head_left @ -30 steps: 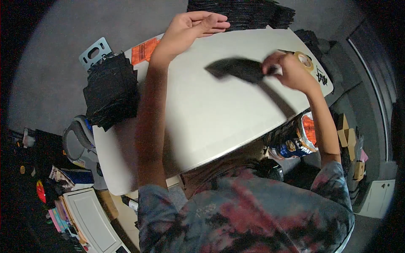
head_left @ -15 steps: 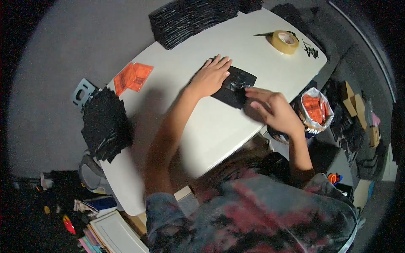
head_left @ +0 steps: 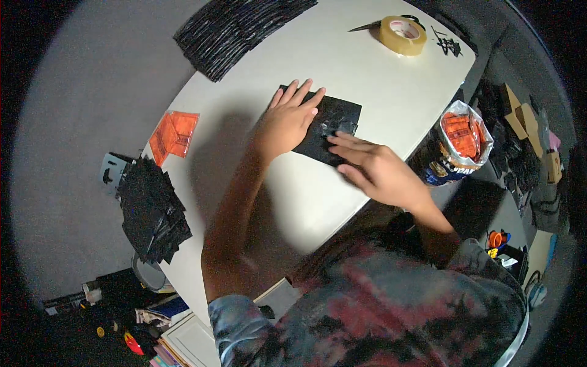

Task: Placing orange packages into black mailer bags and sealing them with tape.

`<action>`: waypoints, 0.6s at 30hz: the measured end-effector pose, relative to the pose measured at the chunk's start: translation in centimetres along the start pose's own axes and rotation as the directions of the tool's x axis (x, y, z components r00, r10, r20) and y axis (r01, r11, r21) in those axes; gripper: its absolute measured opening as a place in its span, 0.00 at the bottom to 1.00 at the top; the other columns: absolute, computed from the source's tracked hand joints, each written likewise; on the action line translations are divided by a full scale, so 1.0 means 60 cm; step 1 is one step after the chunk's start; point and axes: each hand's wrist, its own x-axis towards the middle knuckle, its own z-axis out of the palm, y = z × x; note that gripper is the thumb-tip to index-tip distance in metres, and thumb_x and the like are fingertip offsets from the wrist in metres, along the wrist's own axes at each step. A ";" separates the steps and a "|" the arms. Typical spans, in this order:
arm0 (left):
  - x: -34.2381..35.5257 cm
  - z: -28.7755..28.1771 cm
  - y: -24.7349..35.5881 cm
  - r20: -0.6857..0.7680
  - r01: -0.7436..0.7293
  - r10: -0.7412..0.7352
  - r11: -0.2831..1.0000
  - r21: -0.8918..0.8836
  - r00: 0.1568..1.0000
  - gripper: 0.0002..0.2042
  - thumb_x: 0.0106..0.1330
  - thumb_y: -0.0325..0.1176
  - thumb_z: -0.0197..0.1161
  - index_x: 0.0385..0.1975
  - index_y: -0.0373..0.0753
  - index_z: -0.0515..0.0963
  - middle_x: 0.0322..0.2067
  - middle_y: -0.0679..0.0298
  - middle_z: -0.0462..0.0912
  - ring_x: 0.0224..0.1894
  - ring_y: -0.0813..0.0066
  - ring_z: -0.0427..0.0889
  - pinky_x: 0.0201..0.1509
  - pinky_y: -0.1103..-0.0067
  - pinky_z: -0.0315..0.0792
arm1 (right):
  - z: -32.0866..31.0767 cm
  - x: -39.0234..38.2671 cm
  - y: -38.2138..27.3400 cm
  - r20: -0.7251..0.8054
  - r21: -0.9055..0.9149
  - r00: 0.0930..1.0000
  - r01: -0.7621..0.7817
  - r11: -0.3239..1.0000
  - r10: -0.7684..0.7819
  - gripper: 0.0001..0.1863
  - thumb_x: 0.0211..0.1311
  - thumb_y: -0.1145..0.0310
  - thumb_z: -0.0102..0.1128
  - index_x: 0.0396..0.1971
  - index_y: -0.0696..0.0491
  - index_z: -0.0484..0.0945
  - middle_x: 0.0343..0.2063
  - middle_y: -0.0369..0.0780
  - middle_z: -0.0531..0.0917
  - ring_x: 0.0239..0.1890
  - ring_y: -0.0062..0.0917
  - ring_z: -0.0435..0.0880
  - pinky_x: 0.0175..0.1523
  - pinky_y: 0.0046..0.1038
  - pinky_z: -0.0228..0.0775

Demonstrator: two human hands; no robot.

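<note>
My left hand [head_left: 287,119] lies flat with fingers spread across the left part of a black flat square piece [head_left: 318,151] on the white table. My right hand [head_left: 376,171] is open, its fingertips touching the right part of that piece beside a glossy, crinkled patch [head_left: 335,119]. Above and to the right are a roll of tape [head_left: 413,43], a dark pointed tool [head_left: 364,27] and small black scraps [head_left: 447,48]. At the left edge lie orange packets [head_left: 174,134] and a pile of black pieces [head_left: 153,208].
A long stack of black pieces [head_left: 241,33] runs along the far edge of the table [head_left: 318,217]. A bag of orange packets [head_left: 465,137] stands at the right, with cardboard [head_left: 520,116] beyond it. A grey plate [head_left: 110,171] pokes out beside the left pile.
A second ago my right hand held a blurred black piece aloft and my left hand was raised. The piece now lies flat under both hands. The view has also shifted.
</note>
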 end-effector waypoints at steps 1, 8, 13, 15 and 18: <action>-0.009 0.001 0.002 -0.018 0.049 -0.048 0.999 0.010 0.999 0.24 0.81 0.40 0.42 0.75 0.50 0.61 0.76 0.55 0.57 0.76 0.46 0.57 0.79 0.53 0.50 | 0.011 0.013 -0.008 -0.040 0.024 0.998 0.056 0.998 -0.055 0.19 0.67 0.70 0.62 0.53 0.66 0.79 0.60 0.55 0.79 0.68 0.48 0.74 0.72 0.42 0.66; -0.033 -0.018 0.076 -0.073 0.309 -0.305 0.950 0.044 0.949 0.24 0.77 0.35 0.51 0.68 0.30 0.66 0.68 0.40 0.66 0.71 0.37 0.63 0.73 0.53 0.59 | 0.040 0.053 0.035 -0.044 -0.417 0.999 -0.032 0.908 0.015 0.28 0.70 0.58 0.57 0.59 0.67 0.73 0.64 0.55 0.75 0.68 0.51 0.71 0.72 0.47 0.63; -0.054 -0.019 0.082 -0.168 0.174 -0.176 0.984 -0.028 0.970 0.25 0.76 0.34 0.52 0.66 0.24 0.65 0.69 0.39 0.65 0.74 0.39 0.59 0.75 0.53 0.56 | 0.022 0.077 0.027 -0.014 -0.456 1.000 -0.010 0.890 0.004 0.28 0.70 0.59 0.58 0.60 0.66 0.73 0.65 0.52 0.74 0.69 0.49 0.70 0.72 0.49 0.63; -0.058 -0.008 0.075 -0.184 0.176 -0.175 0.984 -0.009 0.967 0.25 0.77 0.36 0.51 0.68 0.25 0.64 0.70 0.41 0.65 0.74 0.40 0.59 0.75 0.51 0.56 | 0.031 0.088 0.037 -0.033 -0.456 0.999 0.021 0.890 -0.041 0.37 0.73 0.47 0.53 0.66 0.66 0.68 0.69 0.53 0.69 0.73 0.50 0.64 0.75 0.50 0.56; -0.058 0.004 0.075 -0.179 0.216 -0.216 0.976 -0.024 0.960 0.25 0.79 0.39 0.48 0.71 0.32 0.63 0.72 0.45 0.63 0.74 0.39 0.58 0.74 0.45 0.55 | 0.060 0.087 0.072 0.097 -0.612 0.995 0.065 0.788 -0.007 0.58 0.66 0.24 0.34 0.75 0.65 0.52 0.75 0.54 0.56 0.80 0.46 0.48 0.80 0.53 0.39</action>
